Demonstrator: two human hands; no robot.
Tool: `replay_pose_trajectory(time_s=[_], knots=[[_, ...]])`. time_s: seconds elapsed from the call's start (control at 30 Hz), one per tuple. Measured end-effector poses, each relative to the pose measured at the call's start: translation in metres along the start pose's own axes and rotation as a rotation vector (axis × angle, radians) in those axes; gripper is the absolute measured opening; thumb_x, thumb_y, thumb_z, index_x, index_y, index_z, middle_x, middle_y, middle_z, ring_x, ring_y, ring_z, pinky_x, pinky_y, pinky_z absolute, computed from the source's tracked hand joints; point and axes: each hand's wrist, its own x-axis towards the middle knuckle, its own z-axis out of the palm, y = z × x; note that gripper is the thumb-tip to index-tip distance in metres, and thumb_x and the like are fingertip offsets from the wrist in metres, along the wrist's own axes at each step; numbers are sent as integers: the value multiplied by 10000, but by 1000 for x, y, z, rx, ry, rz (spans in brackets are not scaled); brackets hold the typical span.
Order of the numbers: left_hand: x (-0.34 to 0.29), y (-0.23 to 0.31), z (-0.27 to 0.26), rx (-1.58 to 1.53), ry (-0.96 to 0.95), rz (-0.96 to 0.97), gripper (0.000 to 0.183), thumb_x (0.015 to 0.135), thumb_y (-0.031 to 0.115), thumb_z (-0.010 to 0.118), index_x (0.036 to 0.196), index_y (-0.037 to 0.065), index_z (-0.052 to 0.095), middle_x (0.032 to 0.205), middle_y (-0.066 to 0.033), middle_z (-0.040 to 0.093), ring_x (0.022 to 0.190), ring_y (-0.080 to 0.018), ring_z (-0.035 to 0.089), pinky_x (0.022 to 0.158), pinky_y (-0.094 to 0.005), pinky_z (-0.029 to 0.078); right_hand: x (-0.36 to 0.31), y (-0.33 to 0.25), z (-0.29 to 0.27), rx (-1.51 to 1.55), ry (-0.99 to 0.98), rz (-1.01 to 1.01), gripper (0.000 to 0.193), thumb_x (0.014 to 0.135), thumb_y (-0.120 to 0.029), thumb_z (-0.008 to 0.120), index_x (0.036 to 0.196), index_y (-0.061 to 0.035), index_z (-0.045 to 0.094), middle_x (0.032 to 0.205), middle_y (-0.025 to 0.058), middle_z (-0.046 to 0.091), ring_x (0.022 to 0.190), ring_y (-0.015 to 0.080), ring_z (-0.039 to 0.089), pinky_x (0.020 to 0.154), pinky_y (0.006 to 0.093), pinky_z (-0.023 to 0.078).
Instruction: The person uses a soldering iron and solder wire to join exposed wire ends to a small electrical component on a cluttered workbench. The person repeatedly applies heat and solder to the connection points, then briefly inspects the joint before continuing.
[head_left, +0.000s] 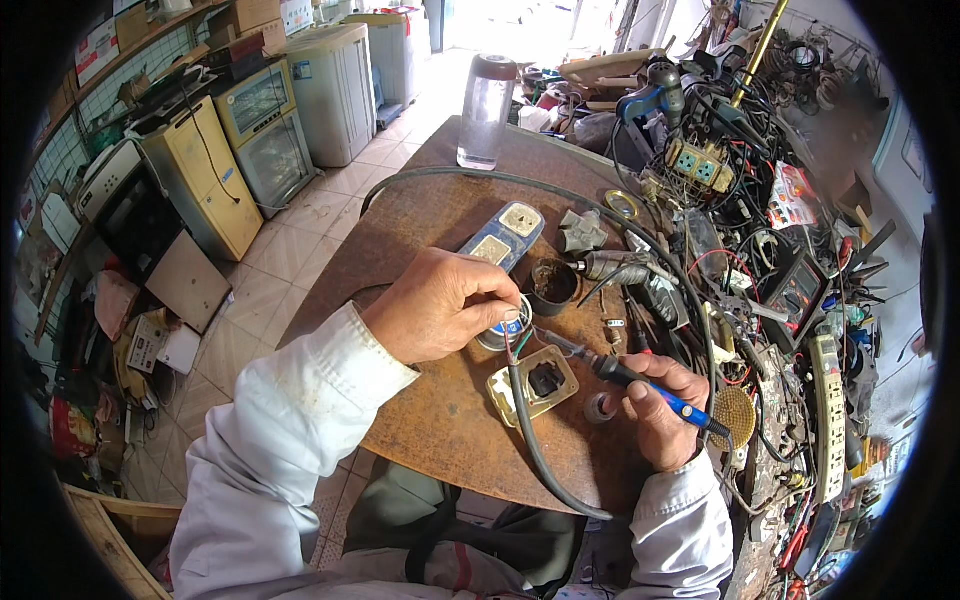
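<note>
— What is under the hands?

— A square beige socket (541,383) with a dark opening in its middle, lying flat on the rusty brown table (440,430), near its front edge. A thick grey cable (530,440) runs up from the table's edge and over the socket; its bared coloured wires (517,345) fan out just above it.

— And the left hand?

— The left hand (440,305) comes in from the left, knuckles up, fingers curled down and pinched shut at the wires. It covers part of a small round tin (508,331) just behind the socket.

— The right?

— The right hand (660,410) lies low on the table, to the right of the socket, closed around the blue handle of a soldering iron (640,385). The iron slants up and left, its tip close to the wires by the left fingertips.

— Anything else nearby?

— A dark pot (553,284) and a blue power strip (503,238) behind the tin, a clear bottle (486,110) at the far edge.
</note>
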Motion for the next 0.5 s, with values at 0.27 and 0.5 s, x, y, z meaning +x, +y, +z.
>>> replay_pose_trajectory(time_s=[0.27, 0.5], knots=[[0, 1, 1, 0, 7, -7, 90, 819, 59, 748, 893, 20, 717, 827, -100, 724, 742, -197, 705, 659, -307, 540, 0, 0, 1, -19, 15, -3, 380, 875, -204, 740, 1106, 81, 644, 890, 140, 715, 777, 175, 687, 743, 292, 545], [0, 2, 0, 7, 8, -11, 93, 819, 59, 749, 896, 20, 715, 822, -98, 722, 731, -196, 701, 650, -307, 538, 0, 1, 1, 13, 12, 5, 380, 872, -206, 744, 1107, 77, 645, 906, 144, 716, 774, 178, 688, 746, 295, 544]])
